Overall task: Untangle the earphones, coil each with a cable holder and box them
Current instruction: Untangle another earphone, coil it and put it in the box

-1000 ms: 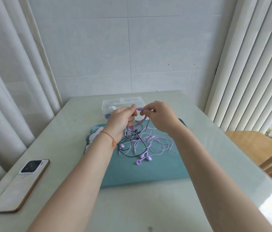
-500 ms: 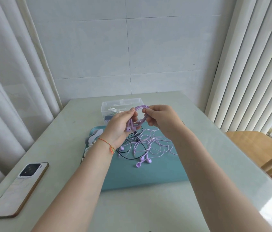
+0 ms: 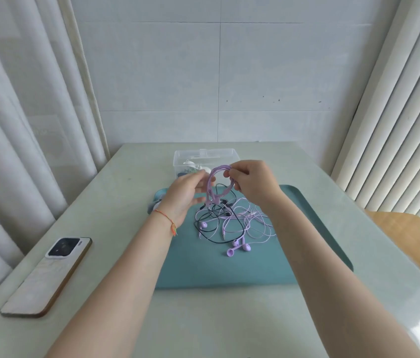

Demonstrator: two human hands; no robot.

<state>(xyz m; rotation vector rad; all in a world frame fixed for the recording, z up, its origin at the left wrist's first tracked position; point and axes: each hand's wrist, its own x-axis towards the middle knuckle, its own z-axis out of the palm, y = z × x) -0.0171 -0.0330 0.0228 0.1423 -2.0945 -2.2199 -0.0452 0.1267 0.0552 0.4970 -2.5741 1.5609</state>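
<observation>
Both hands, left hand (image 3: pixel 187 191) & right hand (image 3: pixel 251 182), had fingers clamped on a purple coil (image 3: pixel 219 184); rest of tangle (image 3: pixel 232 223) lay loose on mat, clear box (image 3: pixel 205 157) w/ few items. Early-mid, I'd judge.

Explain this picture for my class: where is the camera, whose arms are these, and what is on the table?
The camera sits on a person's head and looks down, so the two bare arms are the wearer's own. The left hand and right hand together hold up a coiled loop of purple earphone cable. Below them, more purple and black earphones lie tangled on a teal mat. Behind is a clear plastic box with some items inside. A phone lies face down at the left on the pale table.
</observation>
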